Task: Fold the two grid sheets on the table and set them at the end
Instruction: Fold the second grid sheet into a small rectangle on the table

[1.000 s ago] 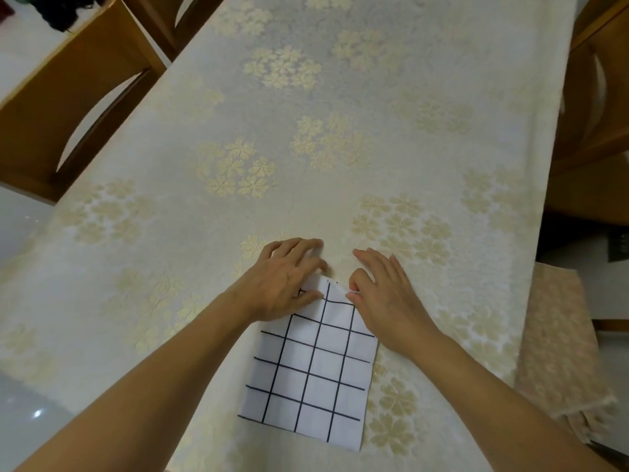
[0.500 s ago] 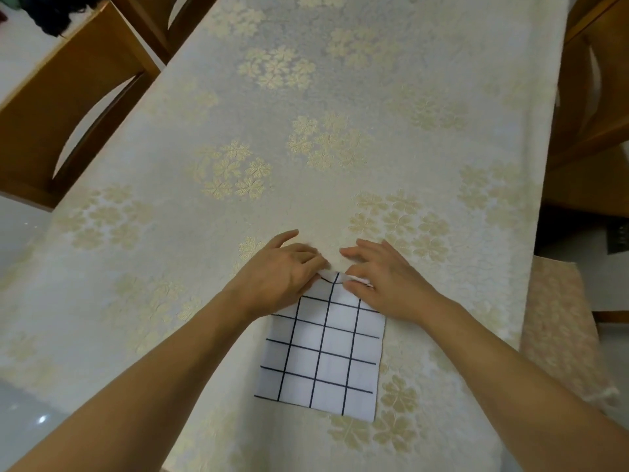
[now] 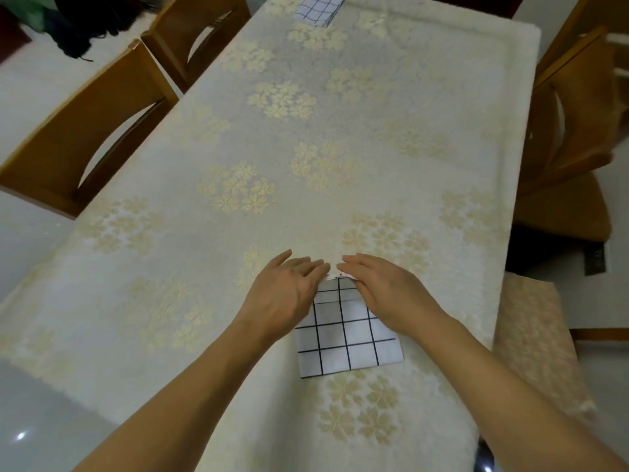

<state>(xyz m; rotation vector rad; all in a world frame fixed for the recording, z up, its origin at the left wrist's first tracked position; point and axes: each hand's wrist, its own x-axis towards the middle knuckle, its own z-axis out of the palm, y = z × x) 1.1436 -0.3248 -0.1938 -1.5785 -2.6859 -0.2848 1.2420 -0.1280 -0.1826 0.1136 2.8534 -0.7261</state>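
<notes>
Pressing flat, fingers nearly straight: left hand [image 3: 289, 294] and right hand [image 3: 384, 294] on folded grid sheet [image 3: 347, 338]; second folded sheet [image 3: 318, 8] at table's far end.

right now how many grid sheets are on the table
2. One folded grid sheet lies near the table's close end under the left hand and right hand; the other grid sheet sits at the far end, partly cut off.

The hands [image 3: 340, 294] hide the near sheet's [image 3: 347, 342] far edge.
</notes>
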